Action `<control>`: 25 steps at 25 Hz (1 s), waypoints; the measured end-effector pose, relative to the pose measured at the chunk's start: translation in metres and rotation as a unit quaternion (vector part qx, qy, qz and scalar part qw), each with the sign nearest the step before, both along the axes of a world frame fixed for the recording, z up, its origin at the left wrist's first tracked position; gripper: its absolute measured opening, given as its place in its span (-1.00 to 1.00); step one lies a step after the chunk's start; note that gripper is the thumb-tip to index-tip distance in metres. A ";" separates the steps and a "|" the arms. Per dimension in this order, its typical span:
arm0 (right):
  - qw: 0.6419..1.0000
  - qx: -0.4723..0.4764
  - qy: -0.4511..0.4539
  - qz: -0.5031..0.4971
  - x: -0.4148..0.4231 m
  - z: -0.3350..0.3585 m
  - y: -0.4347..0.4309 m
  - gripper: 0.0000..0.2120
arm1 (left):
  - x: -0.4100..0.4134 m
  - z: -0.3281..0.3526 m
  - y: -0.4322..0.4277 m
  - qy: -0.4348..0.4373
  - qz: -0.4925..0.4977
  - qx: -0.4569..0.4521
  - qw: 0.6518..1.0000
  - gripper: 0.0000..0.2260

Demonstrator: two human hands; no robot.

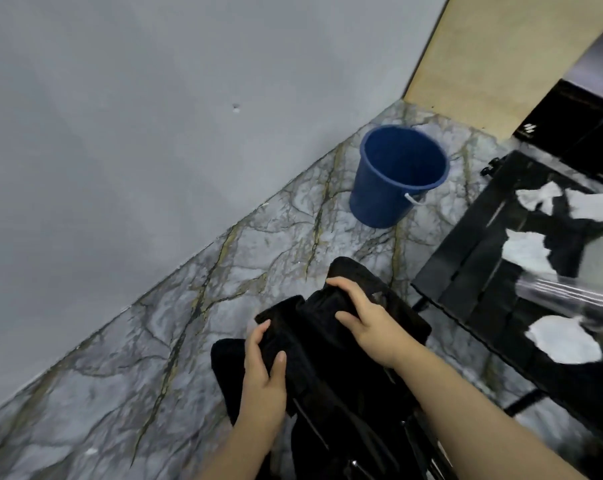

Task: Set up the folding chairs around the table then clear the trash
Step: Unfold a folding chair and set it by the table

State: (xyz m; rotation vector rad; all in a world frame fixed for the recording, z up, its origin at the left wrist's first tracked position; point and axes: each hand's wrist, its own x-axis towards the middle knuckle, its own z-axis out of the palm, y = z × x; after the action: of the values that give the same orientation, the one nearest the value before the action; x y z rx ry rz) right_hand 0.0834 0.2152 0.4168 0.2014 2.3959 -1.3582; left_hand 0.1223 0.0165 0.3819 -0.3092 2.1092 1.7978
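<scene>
A black folding chair (314, 362) of dark fabric stands folded in front of me on the marble floor. My left hand (263, 372) grips its left fabric edge. My right hand (366, 318) grips the top of the chair, fingers curled over it. To the right is a low black table (473, 268). On it lie crumpled white papers (567, 337) and a clear plastic bottle (567, 297). A blue bucket (397, 174) stands open on the floor beyond the chair, near the wall.
A grey wall (137, 150) runs diagonally on the left. A beige panel (501, 60) and black boxes (577, 116) are at the upper right. Marble floor (120, 393) lies between the wall and the chair.
</scene>
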 end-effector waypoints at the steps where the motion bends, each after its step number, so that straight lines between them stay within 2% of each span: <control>1: 1.000 0.002 0.006 -0.010 0.016 0.033 0.004 -0.48 | 0.009 0.029 -0.001 0.016 -0.018 -0.005 1.000 -0.65; 4: 0.996 0.015 0.052 -0.069 0.070 0.115 0.013 -0.47 | 0.027 0.105 0.000 0.087 -0.080 -0.022 0.993 -0.58; 8: 0.981 0.007 0.105 -0.166 0.164 0.184 0.025 -0.49 | 0.068 0.181 0.016 0.156 -0.182 -0.026 0.970 -0.49; 12: 0.944 -0.041 0.173 -0.277 0.290 0.227 0.056 -0.52 | 0.127 0.228 0.033 0.208 -0.292 -0.031 0.933 -0.49; 16: 0.902 -0.081 0.190 -0.378 0.431 0.256 0.075 -0.52 | 0.184 0.267 0.043 0.246 -0.376 -0.057 0.891 -0.49; 19: 0.885 -0.082 0.189 -0.419 0.510 0.269 0.078 -0.55 | 0.200 0.277 0.036 0.277 -0.401 -0.067 0.871 -0.49; 22: 0.852 -0.044 0.188 -0.487 0.567 0.289 0.073 -0.60 | 0.205 0.293 0.027 0.292 -0.415 -0.064 0.859 -0.51; 25: 0.836 -0.024 0.195 -0.512 0.595 0.304 0.052 -0.62 | 0.194 0.296 0.002 0.269 -0.403 -0.016 0.875 -0.56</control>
State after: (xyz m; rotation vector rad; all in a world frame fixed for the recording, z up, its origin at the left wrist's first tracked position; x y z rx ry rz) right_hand 0.6789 0.2675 0.7204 1.5004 2.6479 -2.0221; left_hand 0.3167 0.0186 0.6783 1.0371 2.0961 1.3975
